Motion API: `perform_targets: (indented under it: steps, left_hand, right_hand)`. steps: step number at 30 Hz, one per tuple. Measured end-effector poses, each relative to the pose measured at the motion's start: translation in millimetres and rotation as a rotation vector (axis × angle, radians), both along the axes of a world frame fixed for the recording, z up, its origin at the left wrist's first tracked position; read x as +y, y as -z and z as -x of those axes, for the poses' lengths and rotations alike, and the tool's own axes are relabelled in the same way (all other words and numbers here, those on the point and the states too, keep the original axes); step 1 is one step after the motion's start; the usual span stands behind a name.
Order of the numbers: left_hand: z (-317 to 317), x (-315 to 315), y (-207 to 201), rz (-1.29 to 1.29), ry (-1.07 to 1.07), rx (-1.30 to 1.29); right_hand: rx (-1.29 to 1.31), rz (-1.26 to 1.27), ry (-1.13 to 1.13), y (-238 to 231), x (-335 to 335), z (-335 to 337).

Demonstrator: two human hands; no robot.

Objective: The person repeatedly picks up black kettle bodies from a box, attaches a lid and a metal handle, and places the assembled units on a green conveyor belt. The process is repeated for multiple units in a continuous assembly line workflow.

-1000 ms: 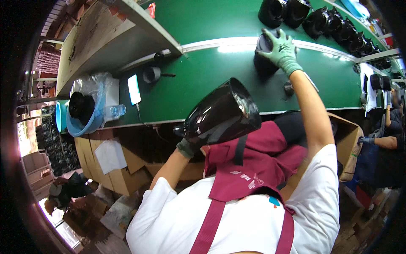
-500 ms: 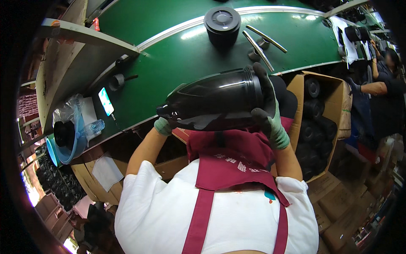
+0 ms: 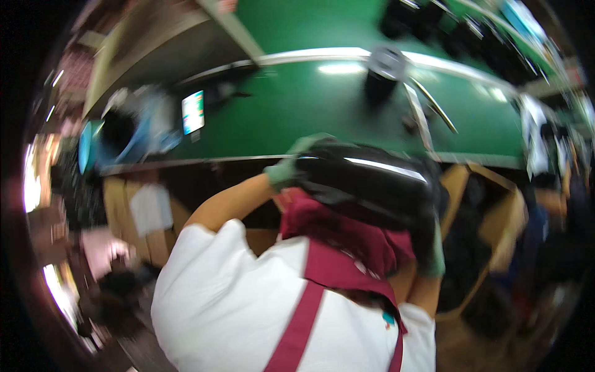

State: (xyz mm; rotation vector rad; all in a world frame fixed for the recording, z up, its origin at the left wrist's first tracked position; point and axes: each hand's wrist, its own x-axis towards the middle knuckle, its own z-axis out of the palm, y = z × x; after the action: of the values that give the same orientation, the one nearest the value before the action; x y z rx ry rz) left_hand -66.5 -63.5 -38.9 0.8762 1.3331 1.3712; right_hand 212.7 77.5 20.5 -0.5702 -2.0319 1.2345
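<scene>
In the head view, both gloved hands grasp a glossy black rounded shell [image 3: 365, 186], which lies crosswise between them, in front of the maroon apron [image 3: 347, 260] and on the near side of the green workbench [image 3: 273, 127]. The left hand [image 3: 299, 162] clasps the shell's left end; the right hand [image 3: 425, 239] cups its right end, the fingers too blurred to tell apart. Beyond the grip, on the bench, stands a black canister with a grey lid [image 3: 387, 63], and beyond the right hand lie two metal bars [image 3: 437, 110]. Far past these, blurred black pieces [image 3: 477, 43] form a row. A lit smartphone [image 3: 193, 113] lies beyond and left of the left hand, with a blue basin [image 3: 141, 133] farther left. Just right of the right hand is an open cardboard box [image 3: 455, 188].
</scene>
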Motion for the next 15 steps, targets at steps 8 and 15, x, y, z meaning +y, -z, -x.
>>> perform_targets:
  steps: [8, 15]
  left_hand:
    - [-21, 12, -55, -0.146, 0.129, 0.569]
    - [-41, 2, 31, -0.049, -0.009, -0.211]
  right_hand:
    - [-0.136, -0.189, 0.083, 24, -2, -19]
    - [-0.156, -0.217, 0.127, 28, 3, -41]
